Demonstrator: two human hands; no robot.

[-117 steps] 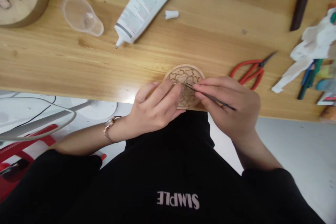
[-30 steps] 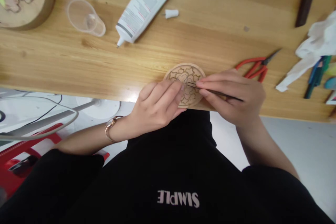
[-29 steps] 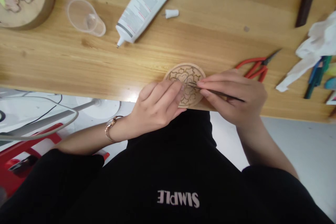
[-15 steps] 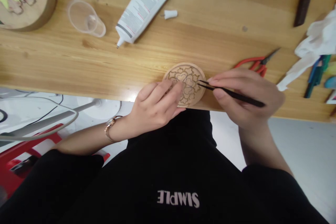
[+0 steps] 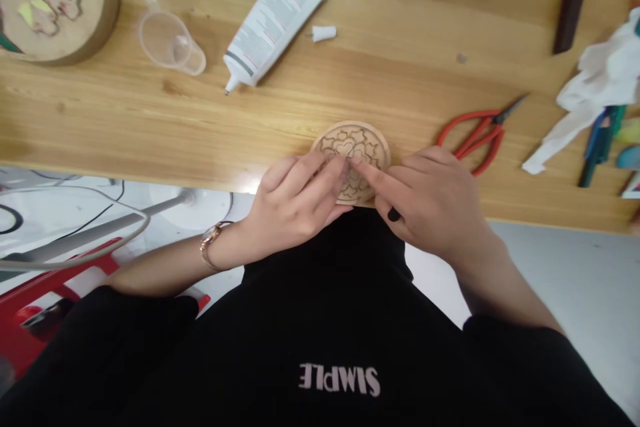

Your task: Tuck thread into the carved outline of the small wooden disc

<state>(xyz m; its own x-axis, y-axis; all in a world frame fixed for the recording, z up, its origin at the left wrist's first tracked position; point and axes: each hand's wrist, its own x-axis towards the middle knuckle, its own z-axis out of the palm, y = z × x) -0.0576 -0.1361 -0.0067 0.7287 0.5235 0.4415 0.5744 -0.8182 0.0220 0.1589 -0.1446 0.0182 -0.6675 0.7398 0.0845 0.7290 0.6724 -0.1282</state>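
Observation:
At the table's front edge lies a round wooden piece (image 5: 373,139) with a raised rim, its surface covered with heart and star outlines. My left hand (image 5: 300,203) is closed on its left side, fingertips on the pattern and thumb at the near rim. My right hand (image 5: 430,203) presses a stretched index finger onto the middle of the pattern, close to the left fingertips. Its other fingers are curled round the black tweezers (image 5: 394,214), of which only a dark end shows; the rest is hidden in the hand.
Red-handled pliers (image 5: 487,130) lie just beyond my right hand. Farther back are a white glue tube (image 5: 275,20), its cap (image 5: 324,33) and a clear plastic cup (image 5: 165,40). A wood slice (image 5: 95,27) stands far left; crumpled tissue (image 5: 595,80) and pens (image 5: 600,147) lie right.
My right hand has moved left and turned over. The tweezers, earlier pointed at the pattern's right side, are now tucked in the palm, and the index finger touches the pattern. My left hand stays put.

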